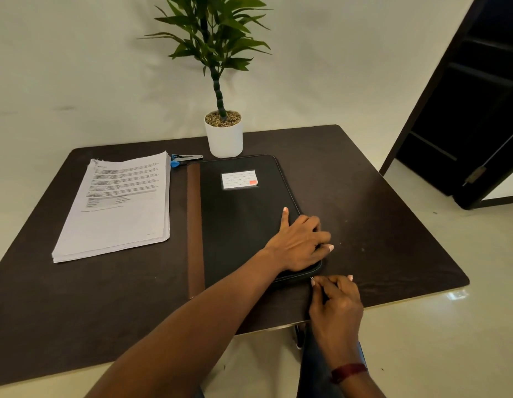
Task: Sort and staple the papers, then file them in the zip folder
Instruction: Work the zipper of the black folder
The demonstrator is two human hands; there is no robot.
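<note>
On table (364, 196), centre to right: folder (241, 219). It is dark, lies flat and closed, and has a brown spine strip (195, 225) down its left side and a label (239, 180) on the cover. Its near right corner lies close to the table's near edge.

Left hand (298, 242): rests on that near right corner. One finger lies straight on the cover and the others bend over the right edge. The grip is partly closed and pins the folder down.

Right hand (335, 300): just beside the same corner. The grip is closed to a fingertip pinch on the zip pull (312, 280), a small metal tab.

Papers (117, 208): a thick stack left of the folder, near it but apart, with the sheets slightly fanned.

Stapler (186, 160): behind the gap between the papers and the folder, partly hidden.

Pot (224, 139): at the folder's far edge. Whether it touches the folder cannot be told.

Handling, as judged:
- The folder looks padded, semi-stiff and light, and likely to slide on the smooth table unless held at the corner.
- The pull is thin and suits a pinch only.
- The papers are limp and apt to slip, so they are best squared by their edges.

Room:
- The table is bare right of the folder, so the zip's run up that side looks clear.
- The far edge is crowded by the pot and stapler.
- A cover swung left would probably reach the papers.
</note>
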